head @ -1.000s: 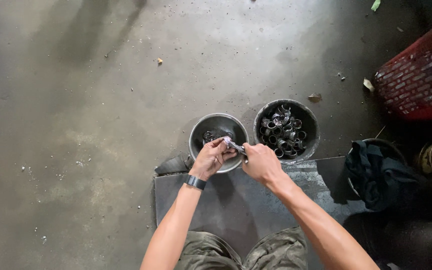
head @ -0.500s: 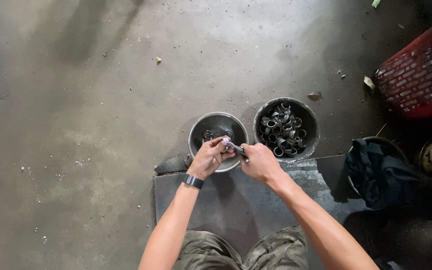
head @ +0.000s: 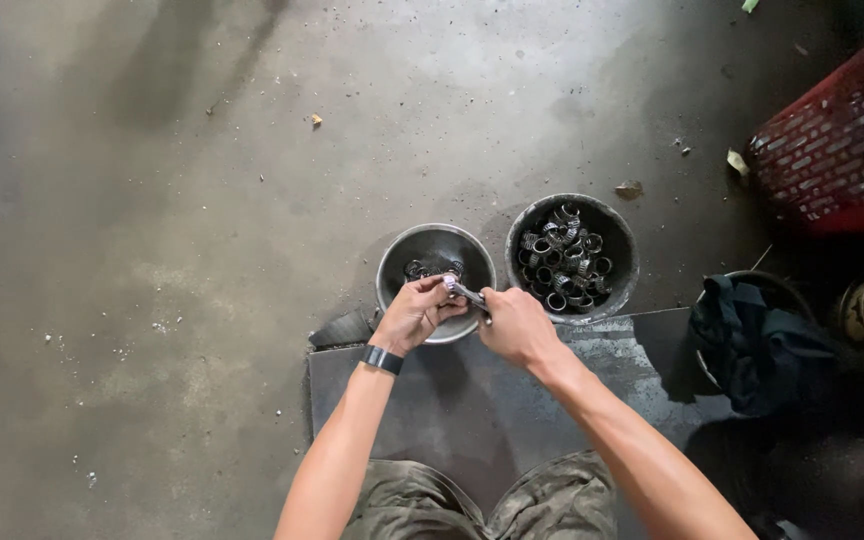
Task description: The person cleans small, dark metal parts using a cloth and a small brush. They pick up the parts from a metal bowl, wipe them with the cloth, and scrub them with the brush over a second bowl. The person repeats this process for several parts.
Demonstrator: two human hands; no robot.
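Bare concrete floor, wide open to the left and ahead; crowded on the right by red crate and dark cloth. Dark slab underfoot, edge just below two metal bowls. Left hand pinching small metal clamp over near rim of left bowl. Right hand closed on slim tool touching clamp. Right bowl packed with ring clamps, just beside.
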